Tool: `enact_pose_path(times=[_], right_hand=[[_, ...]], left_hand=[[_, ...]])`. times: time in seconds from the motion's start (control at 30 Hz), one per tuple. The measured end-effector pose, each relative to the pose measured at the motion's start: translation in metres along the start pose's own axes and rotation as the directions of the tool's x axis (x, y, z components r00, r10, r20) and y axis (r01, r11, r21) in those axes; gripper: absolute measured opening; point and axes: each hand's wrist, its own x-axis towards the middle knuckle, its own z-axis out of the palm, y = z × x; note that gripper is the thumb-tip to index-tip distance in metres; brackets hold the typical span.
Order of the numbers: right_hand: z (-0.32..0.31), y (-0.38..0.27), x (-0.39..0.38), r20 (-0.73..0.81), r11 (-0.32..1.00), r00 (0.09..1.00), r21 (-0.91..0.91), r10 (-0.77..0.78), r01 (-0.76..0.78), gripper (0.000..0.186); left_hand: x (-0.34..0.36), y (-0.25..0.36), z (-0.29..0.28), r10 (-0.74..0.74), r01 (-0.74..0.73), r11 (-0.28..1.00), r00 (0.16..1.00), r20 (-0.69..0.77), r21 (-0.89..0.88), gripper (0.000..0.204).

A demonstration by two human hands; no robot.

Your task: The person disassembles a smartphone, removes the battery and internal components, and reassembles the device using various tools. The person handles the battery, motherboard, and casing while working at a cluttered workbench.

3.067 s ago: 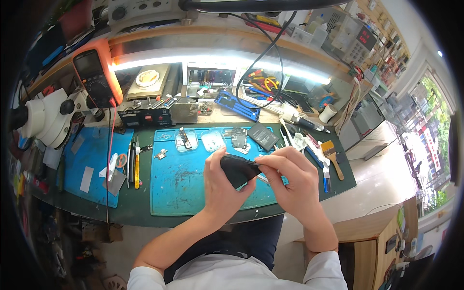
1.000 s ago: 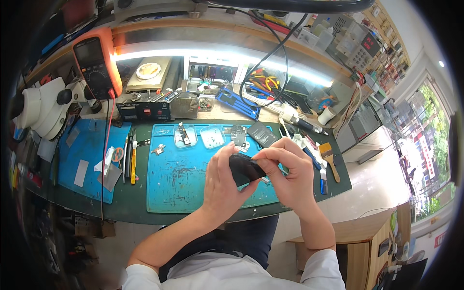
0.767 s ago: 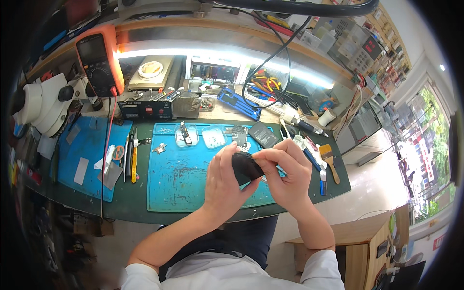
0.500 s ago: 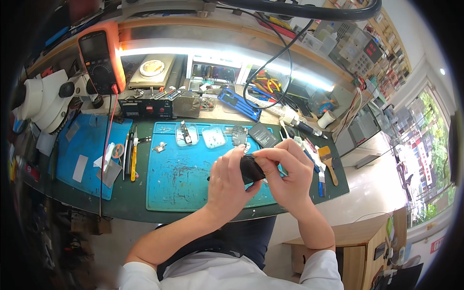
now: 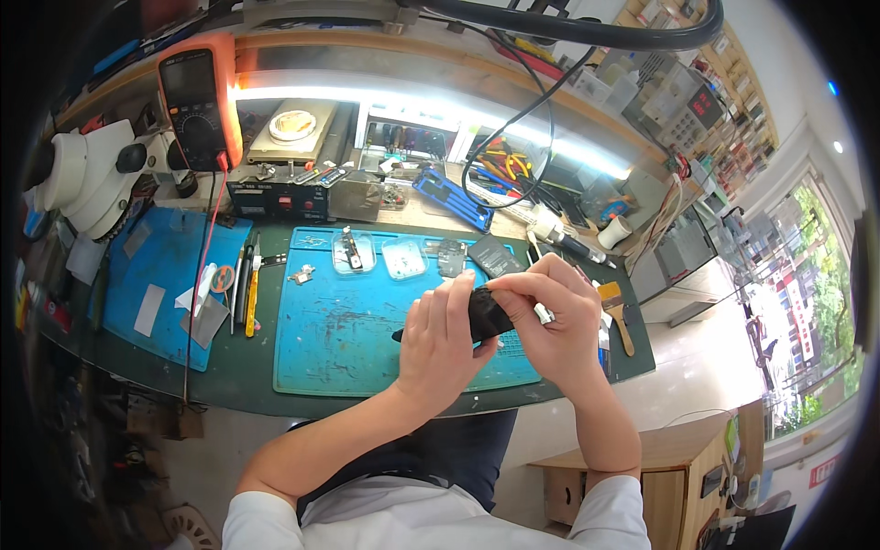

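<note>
My left hand [image 5: 433, 337] is wrapped around a black, slab-like object [image 5: 488, 316], probably a phone, held tilted above the blue work mat [image 5: 335, 353]. One dark end of it sticks out past the left fingers. At its upper right edge, my right hand [image 5: 557, 321] pinches with thumb and forefinger; what lies between the fingertips is too small to make out. Beyond the hands lie a dark flat battery [image 5: 493, 256], a grey plate-like part [image 5: 452, 258] and two small clear trays, one with a dark part [image 5: 349, 249] in it.
To the left, tweezers and a yellow-handled knife [image 5: 251, 302] lie beside a second blue mat [image 5: 165, 316]. An orange multimeter [image 5: 196, 110] and a microscope [image 5: 87, 179] stand behind. A wooden-handled brush [image 5: 621, 321] rests at right; a black cable [image 5: 553, 119] loops overhead.
The black object and the right hand's pinching fingers have shifted slightly to the right in view. My left hand keeps its grip, and the whole view has turned a little.
</note>
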Motion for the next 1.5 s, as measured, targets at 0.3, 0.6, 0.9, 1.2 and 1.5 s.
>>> enact_pose_path(times=[0.3,0.6,0.9,1.2,1.5], right_hand=[[-0.034,0.001,0.011,0.188,0.988,0.982,-0.150,-0.012,0.041,0.011],[-0.049,0.029,-0.028,0.110,0.981,0.979,-0.112,0.172,-0.160,0.008],[-0.052,0.034,-0.039,0.100,0.980,0.984,-0.148,0.147,-0.132,0.008],[-0.049,0.030,-0.039,0.173,0.952,0.984,-0.295,-0.031,0.082,0.007],[-0.035,0.030,-0.042,0.292,0.932,0.950,-0.299,-0.114,0.204,0.016]], left_hand=[[0.002,0.007,0.008,0.085,-0.093,0.993,0.990,0.108,0.075,0.096],[-0.022,-0.005,0.018,0.136,-0.190,0.950,0.967,0.216,0.250,0.096],[-0.022,-0.003,0.027,0.246,-0.284,0.889,0.958,0.150,0.360,0.062],[-0.024,-0.002,0.025,0.315,-0.370,0.806,0.929,0.196,0.461,0.054],[-0.026,-0.003,0.025,0.357,-0.431,0.762,0.902,0.241,0.484,0.052]])
